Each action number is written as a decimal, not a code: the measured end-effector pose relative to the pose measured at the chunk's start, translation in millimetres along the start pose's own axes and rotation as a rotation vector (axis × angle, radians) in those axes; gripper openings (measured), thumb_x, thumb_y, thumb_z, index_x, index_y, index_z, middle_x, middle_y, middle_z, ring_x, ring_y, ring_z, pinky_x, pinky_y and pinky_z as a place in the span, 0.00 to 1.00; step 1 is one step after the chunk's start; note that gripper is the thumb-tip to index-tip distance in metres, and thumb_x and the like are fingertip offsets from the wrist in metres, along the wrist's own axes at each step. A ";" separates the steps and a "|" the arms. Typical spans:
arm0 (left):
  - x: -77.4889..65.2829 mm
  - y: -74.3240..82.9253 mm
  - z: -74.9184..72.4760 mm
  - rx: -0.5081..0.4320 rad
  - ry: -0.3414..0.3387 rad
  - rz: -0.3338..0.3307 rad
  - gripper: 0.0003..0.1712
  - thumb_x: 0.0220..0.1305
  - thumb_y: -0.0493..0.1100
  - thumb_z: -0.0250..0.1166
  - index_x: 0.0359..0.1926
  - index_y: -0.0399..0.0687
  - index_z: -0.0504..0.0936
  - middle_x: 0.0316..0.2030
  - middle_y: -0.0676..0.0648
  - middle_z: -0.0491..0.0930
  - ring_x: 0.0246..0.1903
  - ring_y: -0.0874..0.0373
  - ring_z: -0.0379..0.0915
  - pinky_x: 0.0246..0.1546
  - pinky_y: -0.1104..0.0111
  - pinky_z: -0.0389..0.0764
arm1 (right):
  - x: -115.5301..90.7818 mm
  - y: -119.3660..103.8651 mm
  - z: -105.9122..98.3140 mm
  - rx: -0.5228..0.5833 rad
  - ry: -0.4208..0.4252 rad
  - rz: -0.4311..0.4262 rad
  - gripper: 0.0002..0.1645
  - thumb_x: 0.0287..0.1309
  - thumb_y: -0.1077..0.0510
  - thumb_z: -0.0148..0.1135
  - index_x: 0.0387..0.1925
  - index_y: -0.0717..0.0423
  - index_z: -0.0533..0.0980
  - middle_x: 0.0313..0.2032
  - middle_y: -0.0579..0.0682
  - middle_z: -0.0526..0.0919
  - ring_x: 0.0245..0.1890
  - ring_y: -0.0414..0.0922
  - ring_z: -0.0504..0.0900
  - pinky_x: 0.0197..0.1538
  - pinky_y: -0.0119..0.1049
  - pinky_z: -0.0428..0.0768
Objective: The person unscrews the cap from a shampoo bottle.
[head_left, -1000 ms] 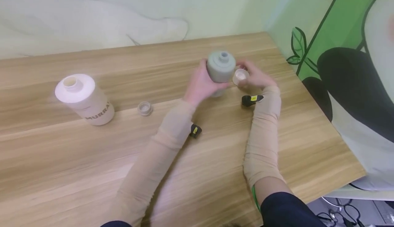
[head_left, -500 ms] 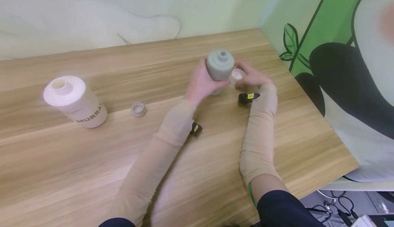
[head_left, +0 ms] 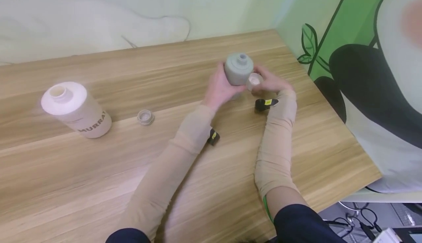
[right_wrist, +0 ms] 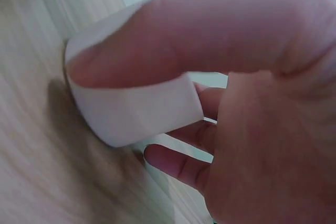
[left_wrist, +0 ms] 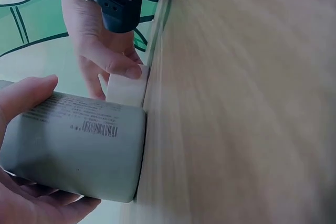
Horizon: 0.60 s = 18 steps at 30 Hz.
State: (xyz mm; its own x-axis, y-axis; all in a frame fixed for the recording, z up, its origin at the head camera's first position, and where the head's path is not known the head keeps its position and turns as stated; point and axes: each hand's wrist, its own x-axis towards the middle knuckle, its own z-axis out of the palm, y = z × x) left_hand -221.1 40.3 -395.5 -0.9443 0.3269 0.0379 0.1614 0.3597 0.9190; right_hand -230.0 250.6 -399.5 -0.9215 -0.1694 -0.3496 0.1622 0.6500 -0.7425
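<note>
In the head view, my left hand (head_left: pixel 218 89) grips a grey-green bottle (head_left: pixel 238 75) round its body, thumb on the near side. The bottle's narrow neck is uncapped, and its barcode label faces the left wrist view. Just right of it, my right hand (head_left: pixel 271 81) holds a small white cup-shaped cap (head_left: pixel 254 81), its opening facing up. Seen from the right wrist, the thumb lies along the white cap (right_wrist: pixel 142 108), which sits at the tabletop; the other fingers are partly hidden behind it.
A larger white bottle (head_left: pixel 90 116) with dark lettering and an open neck stands at the left. Between the two bottles lies a small round translucent cap (head_left: pixel 145 117). Black wrist cameras (head_left: pixel 265 104) sit at both wrists. A painted wall (head_left: pixel 158 8) borders the wooden table (head_left: pixel 224 177).
The head view has shifted, so the white bottle and the small cap appear further left. Both hands keep their holds; the grey-green bottle has moved slightly right, closer to the white cap.
</note>
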 end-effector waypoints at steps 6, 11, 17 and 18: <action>2.3 -4.9 -7.8 -0.050 -0.047 -0.003 0.59 0.41 0.40 0.80 0.71 0.43 0.54 0.67 0.43 0.66 0.66 0.51 0.64 0.71 0.60 0.63 | -5.5 -8.4 -8.8 -0.025 -0.033 0.009 0.61 0.47 0.64 0.68 0.75 0.41 0.44 0.73 0.57 0.53 0.72 0.59 0.54 0.71 0.65 0.53; -5.4 -3.7 -27.0 0.064 -0.214 -0.003 0.70 0.42 0.41 0.79 0.76 0.47 0.38 0.76 0.43 0.49 0.75 0.50 0.48 0.75 0.57 0.51 | -42.8 -17.8 -30.5 -0.063 0.091 0.080 0.56 0.60 0.62 0.59 0.76 0.45 0.33 0.75 0.61 0.48 0.73 0.63 0.49 0.70 0.68 0.53; -21.5 -7.6 -72.9 0.297 -0.166 0.015 0.60 0.58 0.52 0.68 0.77 0.51 0.35 0.77 0.43 0.38 0.77 0.46 0.31 0.76 0.51 0.35 | -70.6 -43.6 -44.7 -0.119 0.431 0.068 0.45 0.67 0.55 0.47 0.76 0.51 0.36 0.74 0.62 0.51 0.73 0.62 0.52 0.71 0.62 0.58; -24.9 -9.1 -80.1 0.340 -0.135 0.024 0.58 0.60 0.54 0.67 0.77 0.51 0.35 0.77 0.42 0.38 0.77 0.44 0.30 0.76 0.49 0.33 | -70.9 -50.5 -43.5 -0.122 0.486 0.061 0.45 0.66 0.54 0.48 0.76 0.50 0.37 0.74 0.60 0.52 0.73 0.60 0.53 0.71 0.60 0.59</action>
State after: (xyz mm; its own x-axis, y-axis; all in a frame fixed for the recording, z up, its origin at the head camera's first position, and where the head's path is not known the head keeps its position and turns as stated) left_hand -222.0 -41.2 -373.3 -0.8963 0.4433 -0.0149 0.2908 0.6127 0.7349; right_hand -188.2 262.0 -312.4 -0.9742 0.2168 -0.0623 0.2048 0.7344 -0.6471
